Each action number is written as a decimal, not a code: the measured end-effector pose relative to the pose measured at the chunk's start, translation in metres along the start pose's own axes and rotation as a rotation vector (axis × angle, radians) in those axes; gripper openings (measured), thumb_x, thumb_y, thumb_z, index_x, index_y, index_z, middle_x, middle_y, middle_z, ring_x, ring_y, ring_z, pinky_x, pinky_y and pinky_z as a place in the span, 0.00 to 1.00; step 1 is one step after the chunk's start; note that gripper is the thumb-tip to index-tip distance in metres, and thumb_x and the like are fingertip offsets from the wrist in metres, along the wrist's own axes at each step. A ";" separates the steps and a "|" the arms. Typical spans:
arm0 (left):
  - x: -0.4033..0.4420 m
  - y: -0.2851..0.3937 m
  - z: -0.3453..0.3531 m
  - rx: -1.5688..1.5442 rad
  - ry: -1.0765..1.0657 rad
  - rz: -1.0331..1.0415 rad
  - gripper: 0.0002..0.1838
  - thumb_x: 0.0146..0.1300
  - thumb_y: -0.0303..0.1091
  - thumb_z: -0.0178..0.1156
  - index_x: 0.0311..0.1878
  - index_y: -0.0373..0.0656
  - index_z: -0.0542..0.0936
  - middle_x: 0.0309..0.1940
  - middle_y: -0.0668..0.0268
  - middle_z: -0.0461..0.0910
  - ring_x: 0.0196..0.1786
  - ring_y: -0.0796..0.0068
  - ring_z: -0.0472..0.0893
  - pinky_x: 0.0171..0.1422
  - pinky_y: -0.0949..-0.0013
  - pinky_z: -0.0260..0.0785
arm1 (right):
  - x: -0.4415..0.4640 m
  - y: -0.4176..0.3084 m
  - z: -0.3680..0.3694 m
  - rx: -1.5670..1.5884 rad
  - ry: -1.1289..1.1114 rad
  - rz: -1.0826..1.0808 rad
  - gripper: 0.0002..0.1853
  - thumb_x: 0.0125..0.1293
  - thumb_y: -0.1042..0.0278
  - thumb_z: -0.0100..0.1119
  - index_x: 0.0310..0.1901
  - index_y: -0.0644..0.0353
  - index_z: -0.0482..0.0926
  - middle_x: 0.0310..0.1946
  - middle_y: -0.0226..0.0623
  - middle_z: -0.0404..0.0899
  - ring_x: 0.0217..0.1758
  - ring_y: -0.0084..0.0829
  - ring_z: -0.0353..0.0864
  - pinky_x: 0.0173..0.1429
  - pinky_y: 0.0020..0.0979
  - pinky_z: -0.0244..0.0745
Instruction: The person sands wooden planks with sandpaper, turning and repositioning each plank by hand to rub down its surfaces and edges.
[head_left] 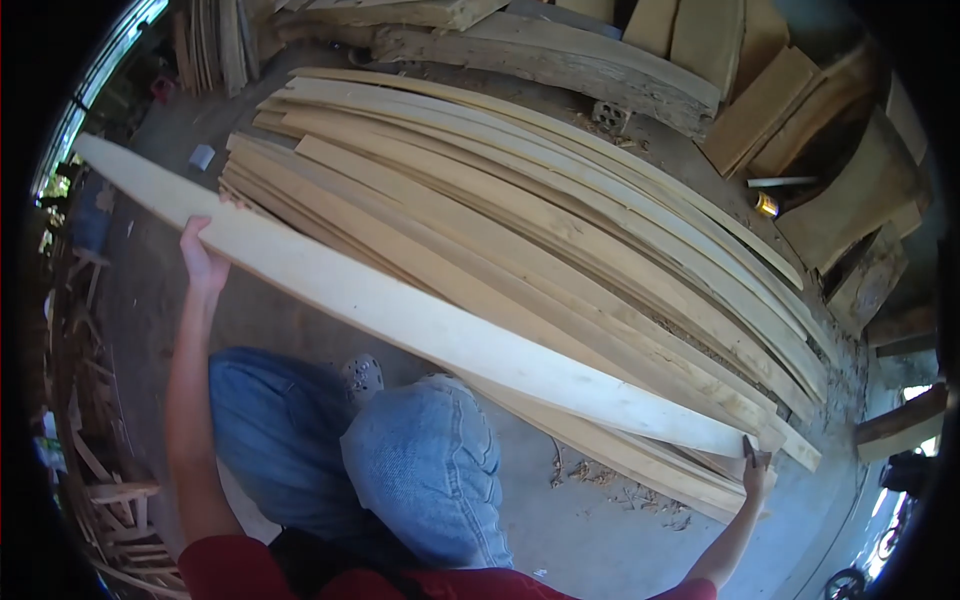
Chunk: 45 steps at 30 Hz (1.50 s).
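A long pale wooden board (pixel 400 310) slants across the view in front of my knees, from the upper left to the lower right. Near its left part, my left hand (pixel 207 258) is closed round it, with the thumb at the near edge and fingertips showing over the far edge. My right hand (pixel 757 474) grips the board's right end. Beneath and beyond it lie several stacked wooden boards (pixel 520 245), roughly parallel, their right ends close to my right hand. The held board hides part of the stack.
Thick wood slabs (pixel 560 65) lie behind the stack, and more lean at the upper right (pixel 770 120). A yellow can (pixel 767 204) stands near them. Wood scraps (pixel 125 500) line the left side. Shavings (pixel 640 495) litter the concrete floor (pixel 560 540).
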<state>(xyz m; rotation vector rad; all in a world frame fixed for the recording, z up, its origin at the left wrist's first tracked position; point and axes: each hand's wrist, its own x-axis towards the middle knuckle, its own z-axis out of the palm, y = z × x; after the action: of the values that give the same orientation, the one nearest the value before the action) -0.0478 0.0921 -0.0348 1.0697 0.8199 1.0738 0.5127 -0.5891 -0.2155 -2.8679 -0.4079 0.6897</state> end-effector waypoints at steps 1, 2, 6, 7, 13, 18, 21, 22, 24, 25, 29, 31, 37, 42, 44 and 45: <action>0.001 -0.002 0.000 -0.025 -0.011 -0.008 0.22 0.49 0.38 0.43 0.47 0.36 0.67 0.42 0.54 0.72 0.51 0.61 0.69 0.61 0.63 0.56 | 0.003 0.003 0.006 -0.025 0.020 -0.008 0.21 0.64 0.61 0.43 0.53 0.66 0.67 0.58 0.59 0.58 0.66 0.48 0.48 0.67 0.33 0.44; -0.003 -0.001 0.010 -0.002 0.018 0.001 0.22 0.50 0.38 0.43 0.47 0.37 0.67 0.42 0.55 0.72 0.51 0.61 0.69 0.60 0.64 0.56 | 0.005 0.006 0.013 -0.048 0.039 -0.014 0.21 0.64 0.62 0.43 0.53 0.69 0.67 0.59 0.59 0.56 0.67 0.47 0.45 0.69 0.31 0.39; -0.002 -0.004 0.014 0.041 0.031 -0.016 0.21 0.54 0.43 0.44 0.46 0.37 0.68 0.40 0.58 0.73 0.50 0.63 0.71 0.60 0.65 0.57 | -0.048 -0.114 0.009 -0.040 0.063 -0.290 0.17 0.62 0.59 0.45 0.39 0.65 0.76 0.30 0.56 0.75 0.37 0.53 0.75 0.41 0.44 0.67; -0.001 -0.005 0.010 0.084 -0.003 -0.023 0.21 0.55 0.44 0.45 0.45 0.38 0.69 0.40 0.59 0.73 0.50 0.63 0.72 0.59 0.65 0.57 | -0.055 -0.143 0.012 -0.146 0.021 -0.284 0.15 0.62 0.59 0.45 0.38 0.62 0.77 0.29 0.54 0.76 0.34 0.51 0.76 0.38 0.44 0.68; -0.015 -0.020 0.017 0.392 0.054 -0.070 0.16 0.57 0.43 0.53 0.41 0.40 0.67 0.33 0.64 0.72 0.42 0.71 0.76 0.44 0.66 0.72 | -0.108 -0.307 0.043 0.265 -0.042 -0.776 0.06 0.57 0.72 0.51 0.33 0.63 0.76 0.24 0.51 0.74 0.28 0.49 0.75 0.31 0.38 0.68; -0.022 -0.052 -0.005 0.490 0.056 -0.273 0.28 0.57 0.44 0.51 0.56 0.38 0.56 0.52 0.57 0.63 0.52 0.65 0.70 0.50 0.58 0.70 | -0.088 -0.297 0.066 0.305 -0.065 -0.901 0.10 0.54 0.67 0.57 0.34 0.65 0.76 0.23 0.50 0.76 0.29 0.48 0.76 0.32 0.35 0.70; -0.026 -0.067 -0.022 0.524 -0.009 -0.394 0.32 0.60 0.45 0.48 0.62 0.41 0.49 0.58 0.55 0.58 0.56 0.59 0.68 0.51 0.53 0.69 | -0.093 -0.298 0.063 0.278 -0.106 -0.914 0.18 0.45 0.63 0.68 0.36 0.64 0.78 0.23 0.46 0.77 0.27 0.40 0.79 0.31 0.31 0.72; -0.030 -0.067 -0.020 0.515 0.021 -0.428 0.32 0.60 0.45 0.48 0.62 0.40 0.49 0.57 0.53 0.59 0.56 0.55 0.67 0.52 0.53 0.68 | -0.097 -0.300 0.063 0.211 -0.107 -0.869 0.19 0.43 0.62 0.69 0.36 0.63 0.79 0.23 0.46 0.77 0.26 0.38 0.80 0.30 0.30 0.72; -0.033 -0.069 -0.025 0.489 0.021 -0.477 0.32 0.60 0.45 0.48 0.61 0.39 0.50 0.57 0.51 0.59 0.55 0.50 0.67 0.54 0.51 0.67 | -0.108 -0.297 0.065 0.213 -0.081 -0.873 0.17 0.42 0.61 0.69 0.34 0.63 0.80 0.20 0.43 0.77 0.22 0.34 0.79 0.27 0.27 0.71; -0.030 -0.070 -0.031 0.488 0.025 -0.470 0.32 0.60 0.45 0.48 0.61 0.39 0.50 0.57 0.51 0.59 0.55 0.50 0.67 0.54 0.51 0.67 | -0.114 -0.297 0.065 0.240 -0.043 -0.901 0.17 0.43 0.62 0.69 0.33 0.62 0.80 0.19 0.42 0.77 0.21 0.34 0.79 0.27 0.27 0.71; -0.028 -0.088 -0.030 0.483 0.009 -0.522 0.42 0.59 0.47 0.49 0.63 0.42 0.33 0.60 0.50 0.53 0.57 0.51 0.65 0.55 0.49 0.65 | -0.147 -0.289 0.054 0.305 0.115 -0.881 0.14 0.44 0.64 0.69 0.27 0.65 0.79 0.13 0.42 0.73 0.14 0.28 0.72 0.22 0.26 0.66; -0.038 -0.095 -0.007 0.494 0.078 -0.513 0.55 0.57 0.49 0.53 0.57 0.51 0.11 0.65 0.51 0.41 0.61 0.52 0.60 0.55 0.44 0.63 | -0.149 -0.274 0.056 0.256 0.107 -0.853 0.10 0.47 0.66 0.65 0.26 0.65 0.79 0.12 0.42 0.72 0.13 0.29 0.71 0.22 0.26 0.65; -0.036 -0.171 0.029 0.504 0.166 -0.574 0.60 0.52 0.42 0.59 0.57 0.61 0.11 0.62 0.49 0.52 0.57 0.54 0.66 0.51 0.43 0.67 | -0.127 -0.223 0.105 0.205 0.417 -0.689 0.15 0.53 0.66 0.59 0.13 0.63 0.73 0.08 0.43 0.68 0.10 0.39 0.69 0.18 0.31 0.64; -0.009 -0.202 0.055 0.609 0.305 -0.653 0.61 0.49 0.41 0.63 0.59 0.63 0.14 0.63 0.48 0.48 0.60 0.51 0.61 0.52 0.41 0.65 | -0.110 -0.228 0.114 0.295 0.438 -0.651 0.14 0.55 0.68 0.57 0.15 0.63 0.74 0.10 0.45 0.69 0.11 0.40 0.69 0.19 0.33 0.63; 0.002 -0.205 0.062 0.584 0.323 -0.650 0.61 0.49 0.39 0.63 0.59 0.62 0.14 0.63 0.49 0.48 0.61 0.51 0.60 0.54 0.39 0.62 | -0.098 -0.229 0.114 0.281 0.437 -0.643 0.11 0.55 0.69 0.57 0.18 0.63 0.76 0.11 0.45 0.70 0.12 0.40 0.70 0.19 0.34 0.63; 0.007 -0.205 0.063 0.571 0.344 -0.675 0.61 0.49 0.38 0.63 0.59 0.62 0.14 0.64 0.50 0.47 0.61 0.50 0.59 0.55 0.39 0.61 | -0.093 -0.232 0.113 0.245 0.399 -0.595 0.11 0.56 0.68 0.56 0.19 0.63 0.76 0.12 0.45 0.71 0.12 0.41 0.69 0.20 0.33 0.63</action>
<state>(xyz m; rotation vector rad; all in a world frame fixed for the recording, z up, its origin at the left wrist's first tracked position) 0.0686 0.0589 -0.2122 0.9550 1.6904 0.4451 0.3287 -0.3865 -0.2248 -2.3741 -0.9692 0.0532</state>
